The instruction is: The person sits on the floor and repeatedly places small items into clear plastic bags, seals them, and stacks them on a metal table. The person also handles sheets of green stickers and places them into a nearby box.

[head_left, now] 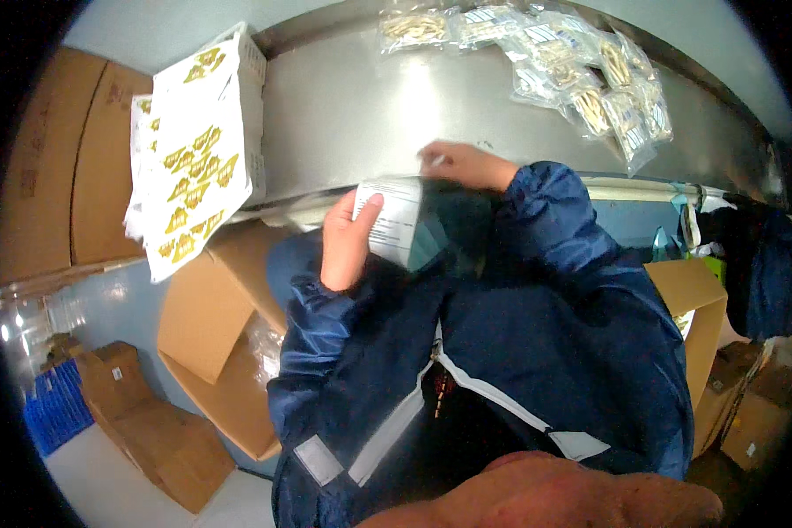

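My left hand (345,242) is closed on a clear bag with a white printed label (392,218), thumb on top, in front of my chest at the table's near edge. Its see-through part shows to the right of the label. My right hand (466,165) is just above and to the right of it, over the table's edge. Those fingers are bent together at the tips and slightly blurred. A small whitish bit shows at them, too small to name.
On the metal table (343,106), several clear packets of pale sticks (590,110) lie at the far right. A stack of white sheets with yellow prints (198,167) stands on the left. Open cardboard boxes (207,308) flank me below, and larger cartons (106,167) stand far left.
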Tool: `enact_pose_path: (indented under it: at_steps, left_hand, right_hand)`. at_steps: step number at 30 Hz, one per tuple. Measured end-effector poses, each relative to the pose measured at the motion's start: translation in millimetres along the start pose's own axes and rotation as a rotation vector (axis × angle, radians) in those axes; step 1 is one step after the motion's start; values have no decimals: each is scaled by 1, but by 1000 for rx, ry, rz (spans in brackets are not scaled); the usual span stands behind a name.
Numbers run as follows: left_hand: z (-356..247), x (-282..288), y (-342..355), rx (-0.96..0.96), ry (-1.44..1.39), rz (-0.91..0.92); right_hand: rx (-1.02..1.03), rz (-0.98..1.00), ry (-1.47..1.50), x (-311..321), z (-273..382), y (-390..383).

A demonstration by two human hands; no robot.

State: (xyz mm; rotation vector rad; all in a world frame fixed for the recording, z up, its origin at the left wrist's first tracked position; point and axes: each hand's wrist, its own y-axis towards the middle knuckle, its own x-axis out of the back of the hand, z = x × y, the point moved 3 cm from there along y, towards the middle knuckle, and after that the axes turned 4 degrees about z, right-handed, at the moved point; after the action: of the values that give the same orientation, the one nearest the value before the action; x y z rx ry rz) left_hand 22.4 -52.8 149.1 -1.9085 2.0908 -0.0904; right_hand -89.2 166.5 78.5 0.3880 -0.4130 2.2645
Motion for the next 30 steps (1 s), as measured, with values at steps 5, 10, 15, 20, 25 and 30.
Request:
enact_pose_path:
  at_steps: [5, 10, 15, 20, 25, 30]
  left_hand:
    - [35, 11, 60, -38, 57, -125]
    - [49, 7, 75, -20, 282, -54]
    - [31, 6, 77, 43, 167, -96]
    - [43, 13, 74, 6, 190, -85]
    - [39, 15, 69, -81, 375, -131]
    - [87, 26, 76, -51, 373, 37]
  right_hand:
    - [72, -683, -581, 114, -37, 64]
    - [-127, -620, -1138, 145, -43, 147]
    - [-55, -635, -1294, 163, -67, 172]
    - [379, -636, -1205, 146, -36, 109]
    - [542, -458, -1038, 94, -25, 18]
    - [334, -198, -1097, 77, -40, -18]
